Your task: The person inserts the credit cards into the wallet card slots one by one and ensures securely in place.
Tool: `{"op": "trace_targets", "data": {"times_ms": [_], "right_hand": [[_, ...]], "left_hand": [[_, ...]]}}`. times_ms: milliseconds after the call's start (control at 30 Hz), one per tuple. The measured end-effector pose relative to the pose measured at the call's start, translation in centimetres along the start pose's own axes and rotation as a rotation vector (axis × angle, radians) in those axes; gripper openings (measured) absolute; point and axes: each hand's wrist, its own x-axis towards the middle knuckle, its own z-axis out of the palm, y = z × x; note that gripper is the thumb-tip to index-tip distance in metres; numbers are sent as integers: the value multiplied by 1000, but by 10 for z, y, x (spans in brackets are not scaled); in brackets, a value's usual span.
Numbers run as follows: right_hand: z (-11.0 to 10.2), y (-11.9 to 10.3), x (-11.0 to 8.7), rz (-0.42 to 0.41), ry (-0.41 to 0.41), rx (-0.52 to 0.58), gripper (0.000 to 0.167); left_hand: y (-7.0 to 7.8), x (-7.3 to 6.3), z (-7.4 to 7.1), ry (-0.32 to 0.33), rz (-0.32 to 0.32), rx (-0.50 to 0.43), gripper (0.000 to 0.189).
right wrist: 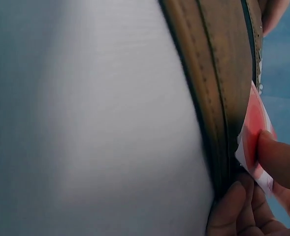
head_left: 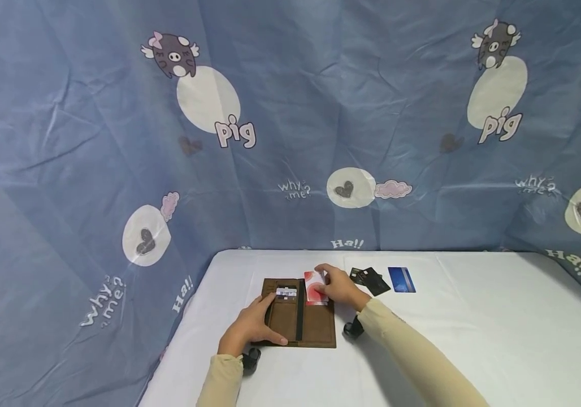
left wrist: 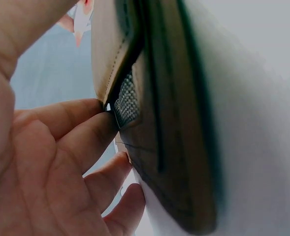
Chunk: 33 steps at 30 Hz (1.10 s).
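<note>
A brown wallet [head_left: 319, 330] lies opened flat on the white table, a dark strap running down its middle. Cards [head_left: 286, 292] sit in slots on its left half. My left hand [head_left: 251, 325] rests on that half, thumb at the lower edge. Its fingertips touch the wallet's edge by a slot in the left wrist view. Between thumb and fingers, my right hand [head_left: 342, 287] pinches a red and white card [head_left: 313, 282] at the upper right half of the wallet. The right wrist view shows this card's lower end partly hidden; whether it is inside a pocket I cannot tell.
Several black cards [head_left: 373, 281] overlap on the table just right of my right hand. Farther right lies a blue card [head_left: 401, 280] with a stripe. A blue patterned curtain [head_left: 290, 113] hangs behind the table [head_left: 473, 328].
</note>
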Motion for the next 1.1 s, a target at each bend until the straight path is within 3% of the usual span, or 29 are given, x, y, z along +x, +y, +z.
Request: {"op": "trace_targets", "data": {"times_ms": [367,500,733,1100], "right_hand": [[-6,1,1,47,-5,-19,44],[-10,3,0,30,-24,-9,44],[-12,7,-6,-79,-63,18,42],[-6,1,-11,-14,-91,-55,41]], "left_hand": [[4,1,-3,4,2,5,118],[3,1,-5,3,-1,13,118],[1,0,-3,6,2,16,118],[1,-2,-3,-10,-7,9,120]]}}
